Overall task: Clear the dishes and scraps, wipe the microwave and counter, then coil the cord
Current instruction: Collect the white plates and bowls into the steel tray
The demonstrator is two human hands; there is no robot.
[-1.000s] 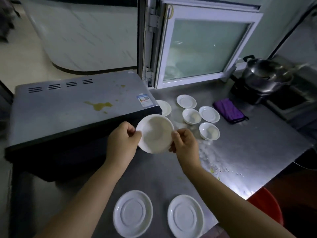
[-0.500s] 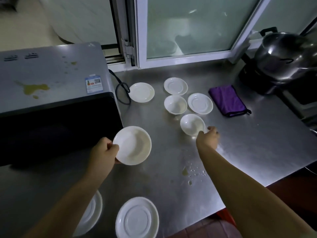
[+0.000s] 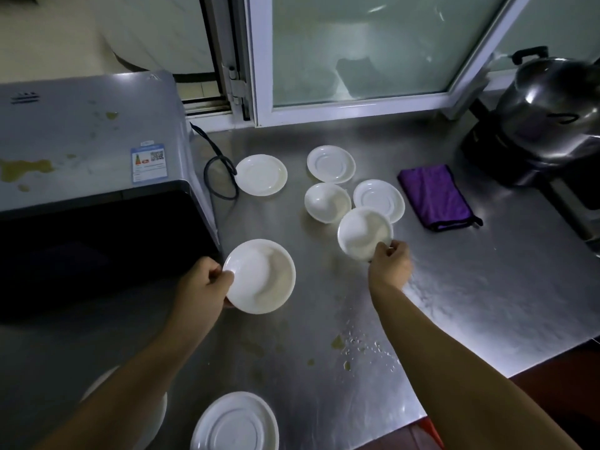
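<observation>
My left hand grips the rim of a white bowl held above the steel counter, just in front of the microwave. My right hand pinches the near rim of a smaller white bowl, which tilts up off the counter. Another small bowl and three white saucers sit behind it. Yellowish stains mark the microwave top. Scraps and drips lie on the counter. The black cord loops beside the microwave.
A folded purple cloth lies right of the dishes. A steel pot stands on a burner at the far right. Two more white saucers sit at the counter's near edge. A window frame rises behind.
My right hand has taken hold of the small bowl's rim and tipped it up off the counter. My left hand still holds the larger bowl in about the same place.
</observation>
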